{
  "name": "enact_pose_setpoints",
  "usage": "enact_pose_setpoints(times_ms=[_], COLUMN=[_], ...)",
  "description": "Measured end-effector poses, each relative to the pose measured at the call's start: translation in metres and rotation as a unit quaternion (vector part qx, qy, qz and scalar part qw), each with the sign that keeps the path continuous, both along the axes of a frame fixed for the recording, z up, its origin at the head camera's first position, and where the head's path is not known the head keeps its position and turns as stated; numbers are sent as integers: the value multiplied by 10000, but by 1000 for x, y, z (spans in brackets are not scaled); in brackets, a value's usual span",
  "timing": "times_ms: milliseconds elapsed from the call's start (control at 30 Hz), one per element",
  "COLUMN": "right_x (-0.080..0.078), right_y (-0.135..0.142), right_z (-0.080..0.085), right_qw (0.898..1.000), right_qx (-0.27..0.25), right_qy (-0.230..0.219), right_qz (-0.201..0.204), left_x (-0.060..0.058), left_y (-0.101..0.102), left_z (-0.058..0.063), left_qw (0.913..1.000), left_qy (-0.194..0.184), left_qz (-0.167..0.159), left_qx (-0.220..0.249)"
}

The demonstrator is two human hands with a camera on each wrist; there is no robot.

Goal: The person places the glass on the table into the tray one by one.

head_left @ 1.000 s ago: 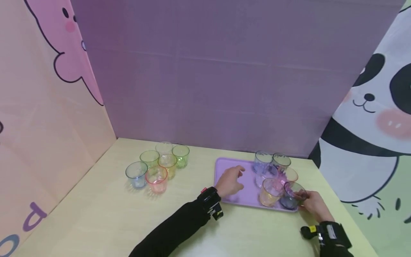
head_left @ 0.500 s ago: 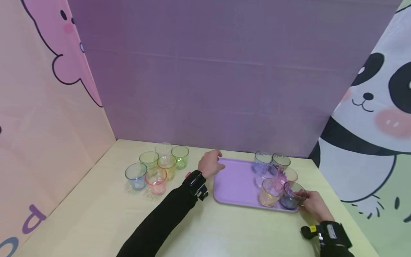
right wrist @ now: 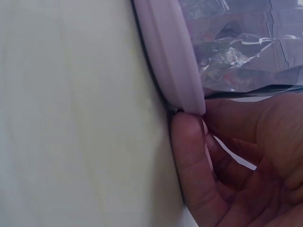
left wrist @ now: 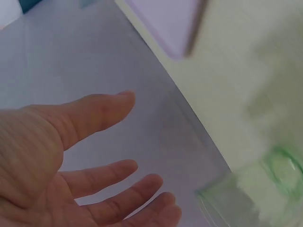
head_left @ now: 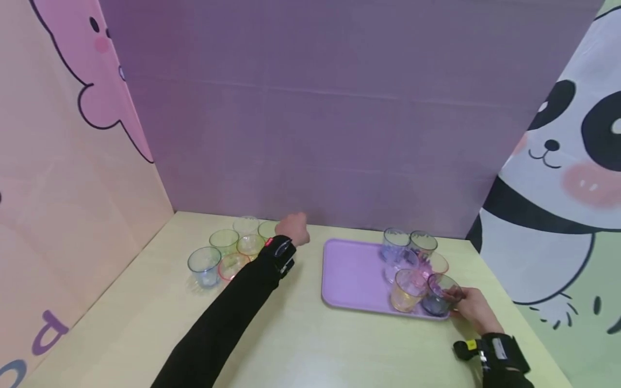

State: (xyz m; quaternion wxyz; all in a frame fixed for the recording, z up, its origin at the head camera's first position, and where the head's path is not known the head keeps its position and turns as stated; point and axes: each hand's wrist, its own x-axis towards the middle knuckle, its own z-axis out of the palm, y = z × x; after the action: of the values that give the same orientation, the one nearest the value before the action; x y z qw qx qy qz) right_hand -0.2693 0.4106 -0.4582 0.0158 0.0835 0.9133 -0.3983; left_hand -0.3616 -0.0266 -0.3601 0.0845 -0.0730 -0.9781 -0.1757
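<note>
My left hand is at the back of the table, just right of the left group of glasses. In the left wrist view its thumb and fingers are spread, with a green glass apart from the fingertips. In the head view that green glass is partly covered by the hand. At the near right corner of the purple tray, my right hand pinches the rim between thumb and fingers. A dark grey-blue glass stands on the tray beside these fingers.
Several tinted glasses crowd the tray's right side, including a yellow-pink one. On the left stand a blue glass, a red-rimmed glass, a yellow glass and others. A purple wall borders the table.
My left hand has moved left from above the tray, past its far left corner, to beside the green glass. The right hand stays at the tray's corner.
</note>
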Motion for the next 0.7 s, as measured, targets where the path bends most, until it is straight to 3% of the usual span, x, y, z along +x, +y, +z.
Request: enact_pose_setpoints(times_ms=[133, 333, 700], right_x=[0, 0, 0], right_y=[0, 0, 0], right_z=[-2, -3, 1], right_qw=[10000, 9999, 10000], right_qx=[-33, 22, -32], right_qy=[-20, -103, -69], right_qz=[32, -21, -29], left_x=[-11, -20, -25], left_y=[-12, -24, -33], left_z=[-11, -25, -25], left_qw=[9982, 9934, 9913], left_qy=[157, -96, -586], left_qz=[303, 855, 878], left_qx=[-501, -755, -784])
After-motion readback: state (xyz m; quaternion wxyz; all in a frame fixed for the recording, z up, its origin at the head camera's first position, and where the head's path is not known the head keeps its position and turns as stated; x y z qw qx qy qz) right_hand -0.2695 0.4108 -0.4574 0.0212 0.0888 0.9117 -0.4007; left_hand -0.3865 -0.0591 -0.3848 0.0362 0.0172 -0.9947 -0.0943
